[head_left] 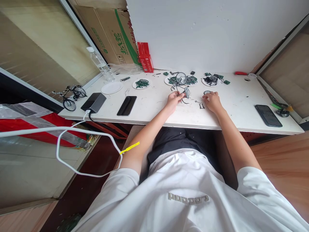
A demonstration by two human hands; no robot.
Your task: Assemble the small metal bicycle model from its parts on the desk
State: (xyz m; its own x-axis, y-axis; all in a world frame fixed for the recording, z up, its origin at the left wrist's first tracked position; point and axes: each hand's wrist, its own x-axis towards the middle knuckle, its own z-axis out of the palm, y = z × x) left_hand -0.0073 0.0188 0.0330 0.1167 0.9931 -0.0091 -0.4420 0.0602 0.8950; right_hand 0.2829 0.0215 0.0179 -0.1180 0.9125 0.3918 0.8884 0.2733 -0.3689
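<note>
My left hand (174, 100) is closed on a partly built model bicycle (186, 92), whose spoked wheel (181, 78) points toward the back of the table. To its right, my right hand (212, 101) has its fingertips bent down at a small loose wheel (207, 92) on the white tabletop; whether they grip it is too small to tell. Small dark parts (201, 106) lie between the two hands. Behind them are a plate of green parts (166, 80) and a plate of black parts (205, 82).
On the left stand a complete model bicycle (72, 96), a grey box (93, 102), a phone (126, 105), an empty plate (111, 87) and a bottle (101, 64). Another phone (268, 115) lies at the right. A white cable (89, 176) loops by my left arm.
</note>
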